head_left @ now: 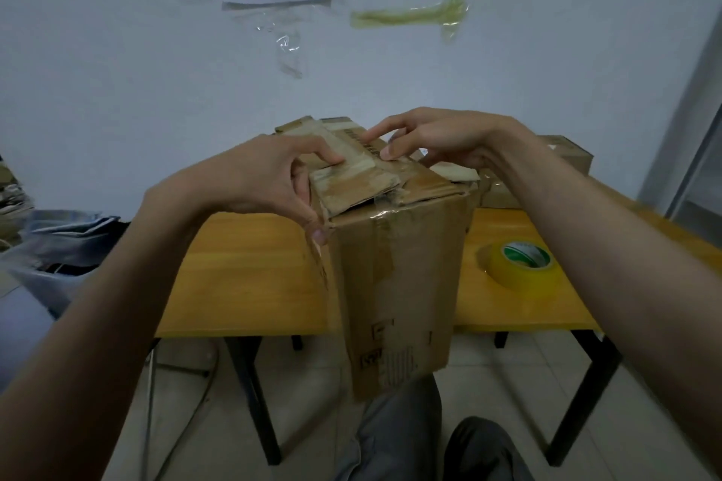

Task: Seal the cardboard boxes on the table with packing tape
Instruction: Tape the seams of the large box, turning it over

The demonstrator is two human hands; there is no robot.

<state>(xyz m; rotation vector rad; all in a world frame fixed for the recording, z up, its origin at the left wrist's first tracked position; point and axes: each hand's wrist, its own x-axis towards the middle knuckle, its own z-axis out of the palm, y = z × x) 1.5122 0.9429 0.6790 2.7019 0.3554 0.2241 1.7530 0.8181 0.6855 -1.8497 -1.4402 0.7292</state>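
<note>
A tall worn cardboard box [394,277] is held up in front of the wooden table [250,277], its lower end hanging past the table's front edge above my lap. Old tape scraps cling to its front face. My left hand [269,180] grips the top left corner, fingers on the folded flaps and thumb down the side. My right hand [433,141] presses the top flaps with its fingertips near a barcode label. A roll of yellow packing tape [521,264] lies flat on the table to the right of the box.
More cardboard boxes [566,156] sit at the table's back right, partly hidden by my right arm. Crumpled grey plastic bags [58,246] lie left of the table. Tape strips and a paper grid hang on the wall behind.
</note>
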